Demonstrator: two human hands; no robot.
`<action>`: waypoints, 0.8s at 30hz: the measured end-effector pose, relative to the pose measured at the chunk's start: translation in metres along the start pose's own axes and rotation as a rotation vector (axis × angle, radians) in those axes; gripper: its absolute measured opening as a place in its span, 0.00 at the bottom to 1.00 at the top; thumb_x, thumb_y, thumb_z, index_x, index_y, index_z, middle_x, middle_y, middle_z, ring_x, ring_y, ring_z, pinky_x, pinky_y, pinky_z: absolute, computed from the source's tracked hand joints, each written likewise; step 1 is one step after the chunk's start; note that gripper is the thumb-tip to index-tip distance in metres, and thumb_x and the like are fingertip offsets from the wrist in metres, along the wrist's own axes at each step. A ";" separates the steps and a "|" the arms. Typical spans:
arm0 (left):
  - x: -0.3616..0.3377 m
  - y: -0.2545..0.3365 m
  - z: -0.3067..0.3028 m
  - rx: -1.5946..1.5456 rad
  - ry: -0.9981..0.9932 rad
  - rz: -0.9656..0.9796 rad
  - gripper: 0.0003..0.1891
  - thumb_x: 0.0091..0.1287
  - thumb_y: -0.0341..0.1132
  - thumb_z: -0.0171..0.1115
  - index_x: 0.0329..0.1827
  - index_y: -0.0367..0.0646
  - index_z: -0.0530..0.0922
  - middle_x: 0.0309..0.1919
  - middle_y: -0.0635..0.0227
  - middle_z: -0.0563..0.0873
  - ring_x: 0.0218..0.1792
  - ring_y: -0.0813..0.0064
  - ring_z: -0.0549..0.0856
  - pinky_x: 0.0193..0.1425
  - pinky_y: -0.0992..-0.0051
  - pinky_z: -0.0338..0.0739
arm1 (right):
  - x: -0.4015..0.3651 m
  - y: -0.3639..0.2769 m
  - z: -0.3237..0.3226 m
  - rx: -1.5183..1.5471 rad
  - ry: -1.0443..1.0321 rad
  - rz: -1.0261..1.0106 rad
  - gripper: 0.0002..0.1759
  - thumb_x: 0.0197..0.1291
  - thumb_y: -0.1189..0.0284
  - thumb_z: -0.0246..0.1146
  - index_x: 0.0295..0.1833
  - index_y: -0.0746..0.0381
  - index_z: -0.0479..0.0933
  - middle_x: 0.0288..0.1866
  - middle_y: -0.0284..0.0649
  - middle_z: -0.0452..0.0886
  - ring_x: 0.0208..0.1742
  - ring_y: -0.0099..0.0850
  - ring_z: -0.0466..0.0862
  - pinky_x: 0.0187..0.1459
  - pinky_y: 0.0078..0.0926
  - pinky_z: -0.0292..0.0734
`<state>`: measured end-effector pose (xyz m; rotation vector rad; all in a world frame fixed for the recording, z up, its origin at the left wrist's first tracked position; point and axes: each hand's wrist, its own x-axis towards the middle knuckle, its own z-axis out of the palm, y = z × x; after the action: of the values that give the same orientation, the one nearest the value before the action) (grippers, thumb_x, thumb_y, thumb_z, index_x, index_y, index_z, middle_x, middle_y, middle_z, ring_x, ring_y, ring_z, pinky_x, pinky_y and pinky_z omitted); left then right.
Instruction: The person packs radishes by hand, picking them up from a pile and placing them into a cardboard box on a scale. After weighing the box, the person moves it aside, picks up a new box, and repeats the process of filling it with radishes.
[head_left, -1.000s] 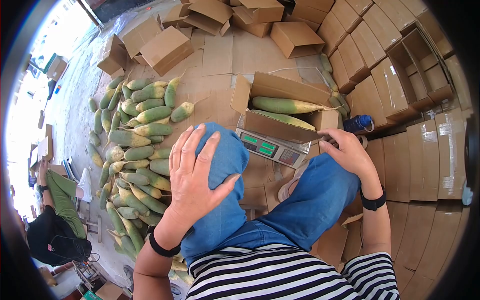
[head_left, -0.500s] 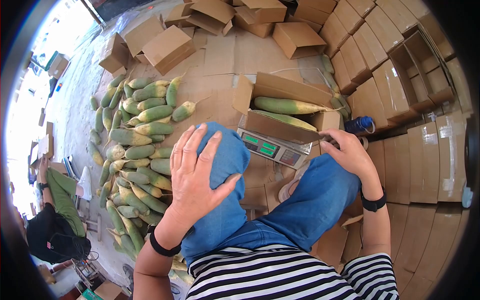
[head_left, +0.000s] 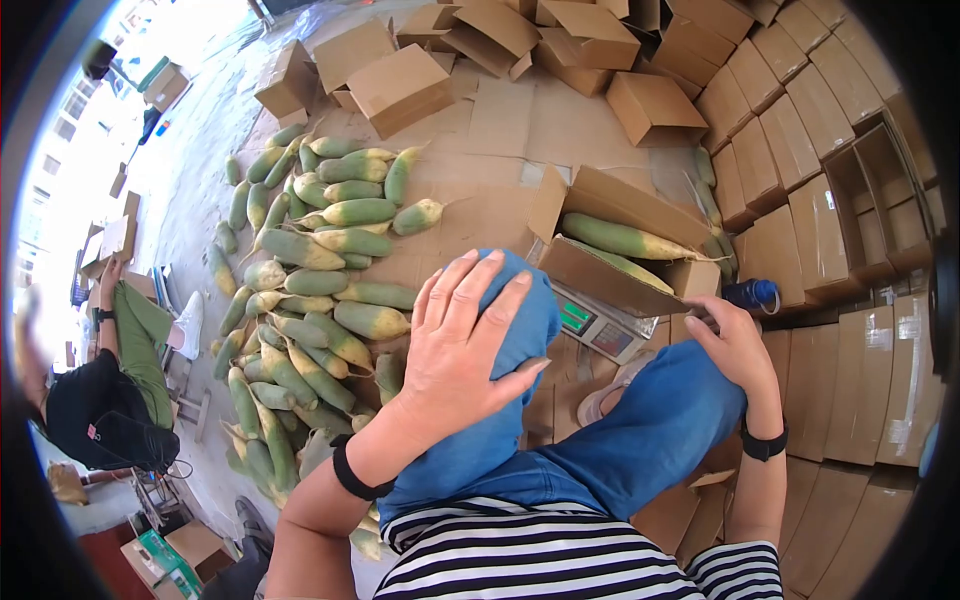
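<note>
My left hand (head_left: 465, 350) lies on my left knee in blue jeans, its fingers spread and nothing in it. On the other side, my right hand (head_left: 728, 338) rests by my right knee, its fingertips close to the near corner of an open carton (head_left: 605, 272); its fingers are parted. Inside that carton lie green and white radishes (head_left: 625, 238). Under the carton is a scale (head_left: 600, 328) with a lit green display, partly hidden by my knee and the box. Many more radishes (head_left: 345, 240) are heaped on the floor to the left.
Empty cartons (head_left: 402, 88) lie at the back. Stacked cartons (head_left: 860, 370) line the right side, with a blue bottle (head_left: 752, 294) before them. A seated person (head_left: 110, 400) in green trousers is at the far left. A shoe (head_left: 252, 520) shows at lower left.
The view has turned left, so the radishes, carton and knees appear farther right. Both hands stay on or beside my knees. More of the lower left has come into view.
</note>
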<state>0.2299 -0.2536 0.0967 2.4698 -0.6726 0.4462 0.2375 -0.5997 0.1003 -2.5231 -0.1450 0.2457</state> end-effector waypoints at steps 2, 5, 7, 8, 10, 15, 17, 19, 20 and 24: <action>-0.001 -0.001 0.000 -0.002 0.006 -0.005 0.39 0.47 0.45 0.74 0.66 0.46 0.73 0.66 0.57 0.70 0.68 0.53 0.68 0.71 0.52 0.61 | 0.000 -0.002 0.000 0.011 0.004 0.008 0.17 0.62 0.72 0.63 0.55 0.67 0.77 0.39 0.48 0.83 0.38 0.39 0.83 0.42 0.32 0.78; -0.002 -0.002 -0.001 -0.005 0.008 -0.009 0.39 0.47 0.45 0.74 0.66 0.46 0.73 0.67 0.56 0.69 0.68 0.53 0.67 0.71 0.52 0.60 | 0.000 -0.004 0.001 0.024 0.024 0.020 0.17 0.62 0.72 0.63 0.55 0.67 0.77 0.39 0.48 0.83 0.37 0.38 0.83 0.41 0.31 0.78; -0.003 -0.002 -0.003 -0.005 0.007 -0.010 0.39 0.48 0.45 0.74 0.66 0.46 0.73 0.67 0.56 0.69 0.68 0.53 0.67 0.71 0.52 0.60 | 0.001 -0.003 0.002 0.026 0.039 0.021 0.17 0.62 0.72 0.63 0.55 0.67 0.77 0.39 0.48 0.83 0.36 0.37 0.83 0.40 0.31 0.78; -0.003 -0.002 -0.004 -0.004 -0.001 -0.009 0.40 0.48 0.44 0.75 0.66 0.46 0.72 0.67 0.55 0.69 0.68 0.51 0.67 0.71 0.53 0.61 | 0.001 -0.002 0.003 0.005 0.063 0.001 0.17 0.61 0.72 0.63 0.54 0.67 0.77 0.39 0.48 0.82 0.36 0.37 0.83 0.40 0.31 0.77; -0.003 -0.002 -0.005 -0.003 -0.008 -0.007 0.40 0.48 0.43 0.76 0.67 0.45 0.71 0.67 0.54 0.69 0.68 0.49 0.67 0.70 0.54 0.61 | 0.001 -0.002 0.003 -0.015 0.088 -0.020 0.16 0.61 0.72 0.64 0.54 0.66 0.78 0.38 0.48 0.82 0.35 0.37 0.82 0.39 0.31 0.77; -0.004 -0.003 -0.004 0.001 0.003 -0.018 0.39 0.49 0.45 0.74 0.67 0.47 0.71 0.67 0.56 0.68 0.68 0.53 0.67 0.71 0.52 0.60 | 0.001 -0.005 0.003 -0.061 0.117 -0.018 0.16 0.60 0.72 0.65 0.53 0.66 0.78 0.37 0.47 0.82 0.34 0.38 0.81 0.38 0.31 0.77; -0.004 -0.003 -0.005 0.003 0.002 -0.019 0.39 0.49 0.46 0.74 0.67 0.46 0.71 0.67 0.56 0.68 0.68 0.53 0.67 0.71 0.52 0.60 | 0.001 -0.004 0.004 -0.057 0.124 -0.015 0.16 0.60 0.72 0.65 0.52 0.66 0.78 0.37 0.47 0.82 0.34 0.37 0.81 0.39 0.30 0.77; -0.004 -0.003 -0.005 0.004 0.001 -0.020 0.39 0.49 0.46 0.74 0.67 0.46 0.71 0.67 0.56 0.68 0.68 0.53 0.67 0.71 0.52 0.60 | 0.001 -0.003 0.004 -0.053 0.132 -0.011 0.16 0.60 0.72 0.65 0.52 0.66 0.78 0.38 0.47 0.82 0.34 0.36 0.82 0.39 0.30 0.77; -0.004 -0.003 -0.005 0.003 -0.002 -0.020 0.39 0.49 0.46 0.74 0.67 0.47 0.71 0.67 0.56 0.68 0.68 0.53 0.67 0.71 0.52 0.60 | 0.001 -0.003 0.004 -0.036 0.143 -0.028 0.16 0.60 0.72 0.65 0.53 0.66 0.78 0.38 0.46 0.82 0.34 0.35 0.82 0.39 0.28 0.77; -0.004 -0.003 -0.006 0.006 -0.008 -0.020 0.39 0.49 0.46 0.74 0.67 0.46 0.72 0.67 0.56 0.68 0.69 0.53 0.67 0.72 0.52 0.60 | 0.002 -0.005 0.004 0.116 0.166 -0.055 0.13 0.63 0.72 0.64 0.51 0.66 0.79 0.37 0.42 0.82 0.35 0.31 0.82 0.38 0.24 0.78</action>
<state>0.2277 -0.2467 0.0986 2.4831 -0.6497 0.4316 0.2378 -0.5933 0.0992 -2.4077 -0.1302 0.0208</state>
